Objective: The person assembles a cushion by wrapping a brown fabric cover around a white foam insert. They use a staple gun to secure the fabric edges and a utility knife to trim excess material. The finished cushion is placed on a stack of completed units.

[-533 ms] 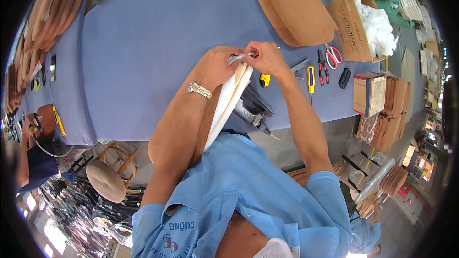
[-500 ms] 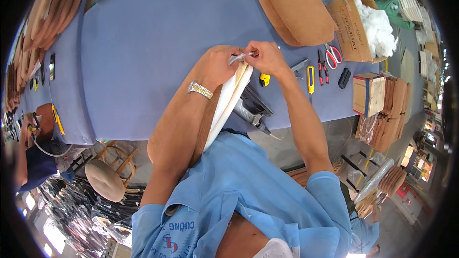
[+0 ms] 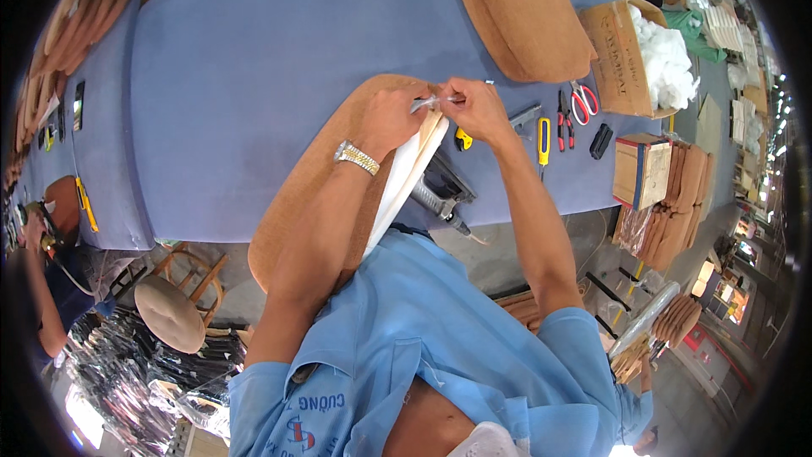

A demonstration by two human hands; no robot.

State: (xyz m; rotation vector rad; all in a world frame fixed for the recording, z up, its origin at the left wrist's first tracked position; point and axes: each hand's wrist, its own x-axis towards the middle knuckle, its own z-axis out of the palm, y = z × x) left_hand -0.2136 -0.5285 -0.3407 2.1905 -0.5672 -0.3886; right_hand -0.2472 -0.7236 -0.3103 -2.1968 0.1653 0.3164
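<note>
A brown fabric-covered cushion (image 3: pixel 296 178) rests on the blue table and leans toward my body, its white inner side (image 3: pixel 404 176) facing right. At its far end, my left hand (image 3: pixel 396 117) pinches a strip of clear plastic film (image 3: pixel 433 103). My right hand (image 3: pixel 475 108) has closed fingertips on the other end of the same strip, so it spans the short gap between my hands. Just right of the cushion lies a grey and black air-type staple gun (image 3: pixel 440 197). A yellow-handled tool (image 3: pixel 463 139) is below my right hand.
Along the table's right lie a yellow screwdriver (image 3: pixel 544 140), red-handled pliers (image 3: pixel 565 114), red-handled scissors (image 3: pixel 584 101) and a black block (image 3: pixel 601 141). Brown cushions (image 3: pixel 524 17) are stacked behind. A cardboard box (image 3: pixel 616 55) holds white stuffing (image 3: pixel 664 55). A round stool (image 3: pixel 169 313) stands left.
The view has shifted slightly, so the table's right-hand things sit a little further left. Both hands keep their pinch on the film, and the right has moved slightly away from the left.
</note>
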